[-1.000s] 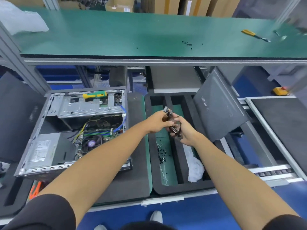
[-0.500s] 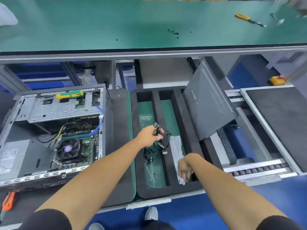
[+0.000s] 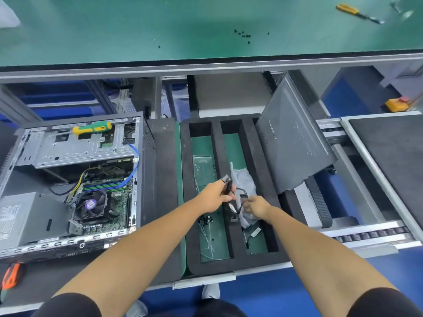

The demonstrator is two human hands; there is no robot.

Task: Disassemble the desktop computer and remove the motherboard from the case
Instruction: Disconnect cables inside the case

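The open desktop case (image 3: 146, 156) lies on its side at the left, with the motherboard (image 3: 119, 197), a black CPU fan (image 3: 91, 205) and a grey power supply (image 3: 20, 216) inside. A green-and-yellow screwdriver (image 3: 92, 128) rests on the drive cage. Over the black foam tray (image 3: 229, 264), my left hand (image 3: 216, 196) grips a bundle of black cable (image 3: 226, 186). My right hand (image 3: 256, 205) pinches the same cable's lower end, near a small connector (image 3: 243, 196).
The case's side panel (image 3: 295, 143) leans against the tray's right side. White plastic bag (image 3: 245, 179), loose black screws (image 3: 206, 219) and zip ties lie in the tray slots. An orange tool (image 3: 10, 274) lies bottom left. A yellow screwdriver (image 3: 357, 12) and screws (image 3: 242, 35) sit on the green bench.
My right hand, which had dropped away toward the tray's front, has come back up and taken the cable's lower end. My left hand has kept its grip on the cable bundle throughout.
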